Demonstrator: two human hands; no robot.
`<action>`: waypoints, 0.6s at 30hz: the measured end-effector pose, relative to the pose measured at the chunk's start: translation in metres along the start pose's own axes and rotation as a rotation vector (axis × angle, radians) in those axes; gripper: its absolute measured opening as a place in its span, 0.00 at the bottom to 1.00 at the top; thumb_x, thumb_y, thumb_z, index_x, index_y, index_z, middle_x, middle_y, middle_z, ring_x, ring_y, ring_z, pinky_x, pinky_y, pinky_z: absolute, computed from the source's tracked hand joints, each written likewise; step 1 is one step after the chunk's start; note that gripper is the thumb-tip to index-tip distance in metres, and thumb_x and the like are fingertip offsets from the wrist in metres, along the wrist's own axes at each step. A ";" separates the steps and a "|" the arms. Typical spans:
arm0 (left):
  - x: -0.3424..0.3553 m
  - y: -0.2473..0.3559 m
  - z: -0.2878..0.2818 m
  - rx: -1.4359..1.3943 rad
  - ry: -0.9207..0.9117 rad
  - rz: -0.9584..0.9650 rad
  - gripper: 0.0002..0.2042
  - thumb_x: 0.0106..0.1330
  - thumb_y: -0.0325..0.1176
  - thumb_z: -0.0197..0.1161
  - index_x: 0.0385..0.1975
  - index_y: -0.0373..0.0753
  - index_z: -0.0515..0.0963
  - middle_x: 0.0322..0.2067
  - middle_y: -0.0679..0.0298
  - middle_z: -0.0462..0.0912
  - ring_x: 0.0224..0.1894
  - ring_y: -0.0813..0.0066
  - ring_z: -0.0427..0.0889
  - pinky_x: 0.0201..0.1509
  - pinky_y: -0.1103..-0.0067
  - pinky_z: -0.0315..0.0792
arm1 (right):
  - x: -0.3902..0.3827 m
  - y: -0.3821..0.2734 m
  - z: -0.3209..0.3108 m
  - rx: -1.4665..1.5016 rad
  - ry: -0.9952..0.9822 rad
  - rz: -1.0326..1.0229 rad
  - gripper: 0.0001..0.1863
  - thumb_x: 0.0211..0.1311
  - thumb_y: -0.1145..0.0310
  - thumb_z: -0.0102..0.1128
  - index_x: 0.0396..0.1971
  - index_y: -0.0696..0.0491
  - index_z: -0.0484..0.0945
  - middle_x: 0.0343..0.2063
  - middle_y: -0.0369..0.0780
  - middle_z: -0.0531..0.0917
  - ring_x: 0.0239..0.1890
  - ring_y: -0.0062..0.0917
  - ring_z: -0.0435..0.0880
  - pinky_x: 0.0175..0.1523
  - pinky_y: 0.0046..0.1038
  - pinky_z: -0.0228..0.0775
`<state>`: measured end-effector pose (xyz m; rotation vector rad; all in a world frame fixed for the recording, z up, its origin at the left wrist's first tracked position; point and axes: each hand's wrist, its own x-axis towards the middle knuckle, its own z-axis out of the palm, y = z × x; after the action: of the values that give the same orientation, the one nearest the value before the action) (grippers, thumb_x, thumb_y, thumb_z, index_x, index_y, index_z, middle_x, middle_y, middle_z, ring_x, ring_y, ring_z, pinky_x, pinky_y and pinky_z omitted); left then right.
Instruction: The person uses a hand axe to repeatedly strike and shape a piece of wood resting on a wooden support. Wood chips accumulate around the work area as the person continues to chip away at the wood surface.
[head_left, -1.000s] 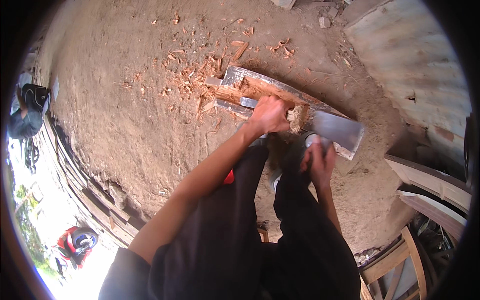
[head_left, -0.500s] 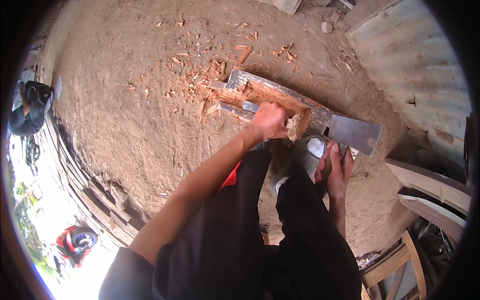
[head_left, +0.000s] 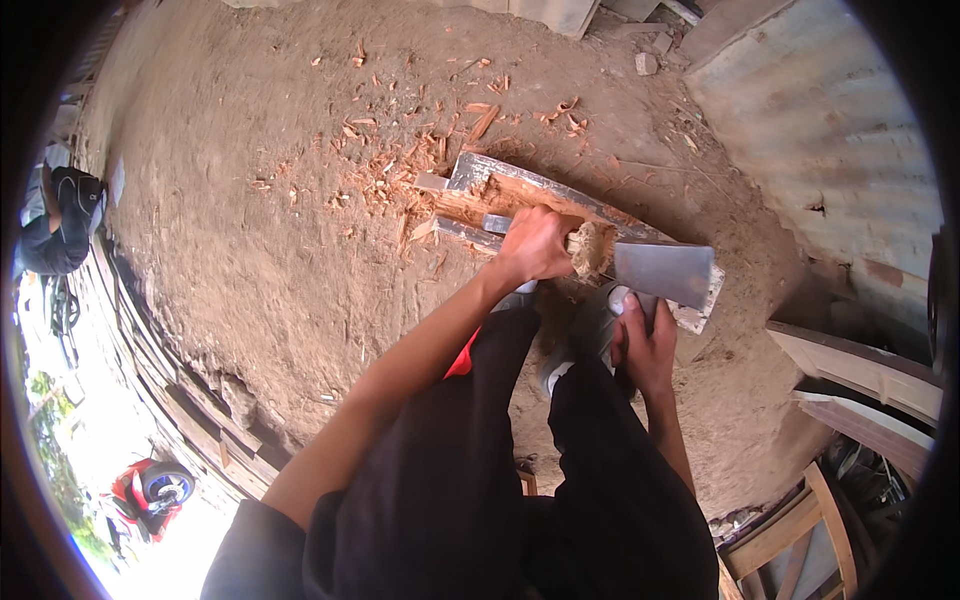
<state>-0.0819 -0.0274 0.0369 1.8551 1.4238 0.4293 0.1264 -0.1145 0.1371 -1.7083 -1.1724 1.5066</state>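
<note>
A long, roughly hollowed wooden piece (head_left: pixel 545 191) with weathered edges lies on the ground, raw orange wood showing inside. My left hand (head_left: pixel 535 245) is closed round a chisel whose frayed, pale handle end (head_left: pixel 591 250) sticks out to the right of my fist; its metal blade (head_left: pixel 494 223) rests in the hollow. My right hand (head_left: pixel 645 350) grips a tool with a broad rectangular steel head (head_left: pixel 662 273), held beside the frayed handle end, over the right part of the wooden piece. My foot in a grey shoe (head_left: pixel 590 335) is just below the wood.
Shavings (head_left: pixel 380 180) are scattered on the dirt ground (head_left: pixel 250 300). Corrugated metal sheeting (head_left: pixel 790 130) is at upper right, stacked boards (head_left: pixel 850 360) and a wooden frame (head_left: pixel 780 535) at right. Another person (head_left: pixel 60 225) is at far left, a red motorcycle (head_left: pixel 140 500) at lower left.
The steel-headed tool in my right hand swung out to the right, then came back left to beside the frayed handle end. My left hand has shifted only slightly, still closed round the chisel.
</note>
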 end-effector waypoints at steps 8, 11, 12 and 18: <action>-0.001 -0.002 0.000 0.027 -0.042 -0.016 0.16 0.43 0.35 0.65 0.34 0.42 0.87 0.26 0.45 0.84 0.33 0.43 0.86 0.40 0.58 0.80 | 0.006 0.009 0.004 -0.195 -0.061 0.000 0.15 0.79 0.59 0.54 0.38 0.57 0.72 0.16 0.35 0.73 0.13 0.19 0.71 0.18 0.24 0.63; -0.001 -0.004 -0.005 0.009 -0.013 -0.037 0.16 0.43 0.35 0.65 0.35 0.42 0.87 0.26 0.44 0.84 0.33 0.43 0.86 0.41 0.58 0.80 | -0.004 0.004 0.011 0.039 0.009 0.031 0.14 0.79 0.60 0.55 0.38 0.57 0.72 0.16 0.35 0.74 0.13 0.19 0.72 0.18 0.24 0.63; -0.002 -0.004 -0.007 -0.006 -0.007 -0.039 0.16 0.44 0.35 0.65 0.36 0.42 0.87 0.26 0.44 0.84 0.33 0.43 0.85 0.41 0.58 0.80 | -0.008 0.004 0.015 0.111 0.054 0.010 0.14 0.79 0.61 0.55 0.37 0.58 0.73 0.16 0.35 0.74 0.13 0.19 0.73 0.19 0.24 0.63; -0.001 -0.003 -0.016 -0.091 0.064 -0.045 0.16 0.43 0.35 0.66 0.35 0.41 0.87 0.26 0.45 0.84 0.35 0.42 0.85 0.42 0.57 0.79 | -0.008 0.011 0.020 0.060 0.038 0.027 0.12 0.79 0.63 0.55 0.40 0.57 0.72 0.17 0.35 0.73 0.13 0.18 0.72 0.18 0.24 0.64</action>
<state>-0.0946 -0.0226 0.0452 1.7475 1.4620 0.5268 0.1093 -0.1294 0.1276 -1.7111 -1.0784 1.5040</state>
